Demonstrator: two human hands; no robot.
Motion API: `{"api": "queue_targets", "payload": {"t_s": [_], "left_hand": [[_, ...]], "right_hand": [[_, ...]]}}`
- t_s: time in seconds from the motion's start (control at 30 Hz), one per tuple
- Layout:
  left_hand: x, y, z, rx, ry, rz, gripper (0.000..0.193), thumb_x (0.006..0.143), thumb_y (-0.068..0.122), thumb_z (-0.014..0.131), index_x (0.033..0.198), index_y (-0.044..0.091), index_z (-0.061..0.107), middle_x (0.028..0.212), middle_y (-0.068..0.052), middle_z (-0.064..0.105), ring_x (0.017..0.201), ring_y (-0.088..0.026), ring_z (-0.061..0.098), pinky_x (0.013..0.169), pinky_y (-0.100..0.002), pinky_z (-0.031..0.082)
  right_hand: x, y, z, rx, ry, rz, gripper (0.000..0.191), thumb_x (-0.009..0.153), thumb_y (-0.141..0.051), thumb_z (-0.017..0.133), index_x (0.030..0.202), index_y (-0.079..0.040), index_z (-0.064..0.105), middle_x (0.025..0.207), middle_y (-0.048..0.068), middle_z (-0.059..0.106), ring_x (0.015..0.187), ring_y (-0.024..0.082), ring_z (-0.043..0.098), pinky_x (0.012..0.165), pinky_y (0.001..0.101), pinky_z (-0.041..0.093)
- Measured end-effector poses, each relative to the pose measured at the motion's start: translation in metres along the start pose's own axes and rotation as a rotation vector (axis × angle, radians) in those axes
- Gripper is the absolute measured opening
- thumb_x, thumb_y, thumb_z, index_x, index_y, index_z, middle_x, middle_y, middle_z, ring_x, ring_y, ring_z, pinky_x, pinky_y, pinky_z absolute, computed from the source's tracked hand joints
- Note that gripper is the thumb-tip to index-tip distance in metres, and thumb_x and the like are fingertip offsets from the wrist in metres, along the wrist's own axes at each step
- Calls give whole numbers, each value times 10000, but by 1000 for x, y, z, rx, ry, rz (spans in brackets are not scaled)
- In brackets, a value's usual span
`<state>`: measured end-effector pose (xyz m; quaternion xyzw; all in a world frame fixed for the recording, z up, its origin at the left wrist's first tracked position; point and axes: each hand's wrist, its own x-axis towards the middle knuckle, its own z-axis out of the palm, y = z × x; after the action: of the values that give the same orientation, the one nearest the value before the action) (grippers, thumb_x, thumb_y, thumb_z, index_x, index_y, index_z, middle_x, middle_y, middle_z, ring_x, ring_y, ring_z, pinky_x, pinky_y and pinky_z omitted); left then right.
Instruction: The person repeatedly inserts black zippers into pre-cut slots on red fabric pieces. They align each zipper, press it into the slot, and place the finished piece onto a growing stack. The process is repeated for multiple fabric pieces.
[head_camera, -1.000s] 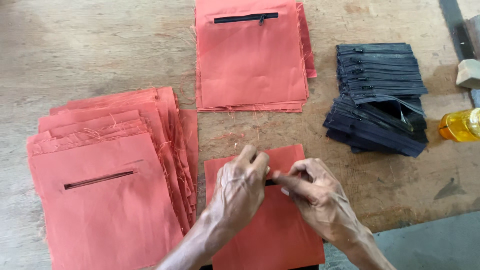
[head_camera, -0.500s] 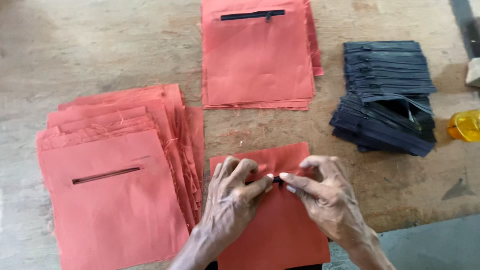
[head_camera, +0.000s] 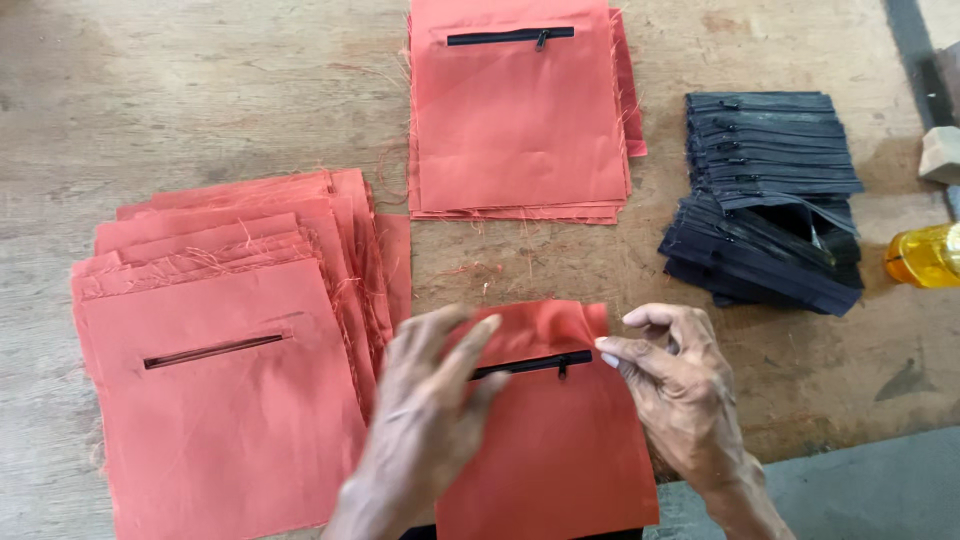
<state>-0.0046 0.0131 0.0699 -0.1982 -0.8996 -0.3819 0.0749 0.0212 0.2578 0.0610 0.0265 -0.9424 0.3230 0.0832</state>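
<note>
At lower centre, the left hand (head_camera: 425, 415) lies flat, fingers spread, on an orange fabric panel (head_camera: 550, 440) with a black zipper (head_camera: 530, 365); the right hand (head_camera: 675, 385) pinches its right edge. Slit panels (head_camera: 220, 400) lie left, finished panels (head_camera: 520, 110) top centre, black zippers stack (head_camera: 765, 195) right, yellow bottle (head_camera: 925, 255) beyond.

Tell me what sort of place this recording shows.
Probably a sewing or bag-making workshop. On a worn wooden table lie stacks of cut orange fabric panels, a pile of black zippers, and both hands work a zippered panel.
</note>
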Motion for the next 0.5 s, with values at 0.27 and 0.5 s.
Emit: {"api": "queue_targets", "payload": {"t_s": [0.27,0.5], "left_hand": [[48,20,-2,-348,-387,-80,224,787,80,757,979,48,646,965,-148,723,957,-365,672,813,-442,519],[62,47,-33,-411,-524,-141,233,741,111,778,944,53,678,750,-179,696,736,-390,674,622,-452,499]], "right_hand": [[-11,-14,-39,526,-9,97,733,751,-196,841,1377,-35,496,1357,56,581,1217,184,580,1042,312,483],[10,9,-44,738,-448,451,474,703,-51,875,1152,23,742,1086,97,790,1011,141,706,914,322,577]]}}
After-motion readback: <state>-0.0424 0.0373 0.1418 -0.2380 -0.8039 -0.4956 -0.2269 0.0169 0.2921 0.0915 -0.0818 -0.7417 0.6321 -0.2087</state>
